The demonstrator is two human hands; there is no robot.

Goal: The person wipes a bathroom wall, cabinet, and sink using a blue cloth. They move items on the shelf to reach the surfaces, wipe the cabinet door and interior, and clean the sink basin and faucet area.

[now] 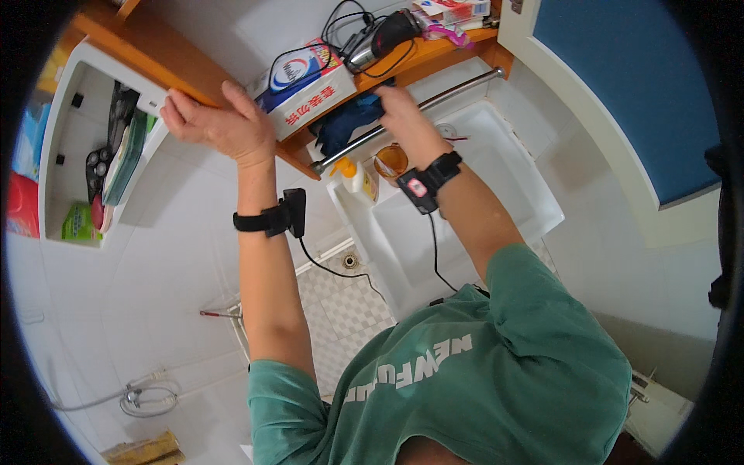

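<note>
My left hand [218, 123] is raised at the edge of an orange wooden cabinet panel [174, 55], its thumb and fingers apart, with nothing seen in it. On the right, my right hand [404, 113] reaches past a metal towel rail [439, 99] beneath the shelf. Its fingers close on the end of a dark blue cloth [349, 123]; the fingertips are partly hidden. Above the cloth, a blue and white Walch box [317, 96] stands on the wooden shelf [433, 55]. A hair dryer [386, 38] with a tangled black cord lies beside the box.
Below the rail is a white washbasin [465, 174], with a yellow-topped pump bottle [361, 183] and an amber cup [391, 161] on its ledge. A white wall cabinet [64, 151] holds toiletries at left. A blue-panelled door [628, 87] stands at right. Cables hang from both wrist straps.
</note>
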